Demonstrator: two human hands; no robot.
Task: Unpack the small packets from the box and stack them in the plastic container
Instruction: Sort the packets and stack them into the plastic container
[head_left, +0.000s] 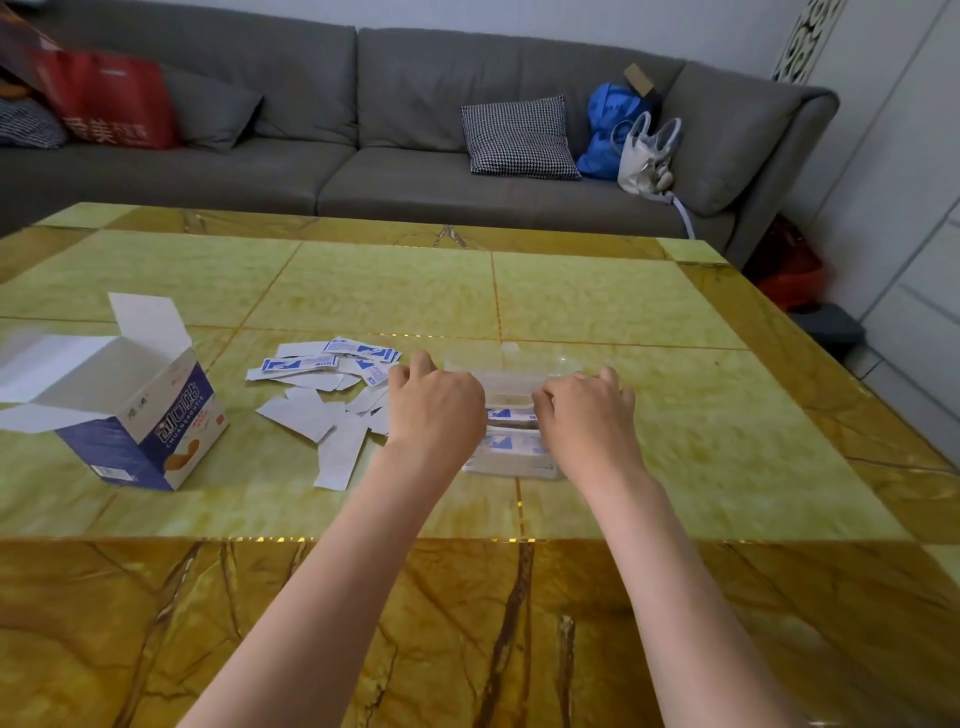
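Box: one, the open box (140, 410) at the left of the table (727, 441), lying tilted with its flaps spread and its mouth facing up and left; blue and white print on the near side
Loose packets: a scattered heap (332, 395) between box and hands; well over a dozen, exact count not readable; some show blue print, most lie white side up; long axes point every which way, the nearest one runs toward the viewer
Container: one clear plastic container (511, 415) at the table's middle, just right of the heap; long axis runs away from the viewer
Stacked packets: at least two blue-printed packets (511, 446) visible inside, lying flat, long axes left to right
Left hand: the left hand (436, 402) palm down, fingers curled over the container's left edge, gripping it; forearm stretched straight forward
Right hand: the right hand (587, 410) mirrors it, fingers curled over the right edge, gripping; forearm angled in from the right
Background: one grey sofa (415, 130) with a checked cushion (519, 137) and bags
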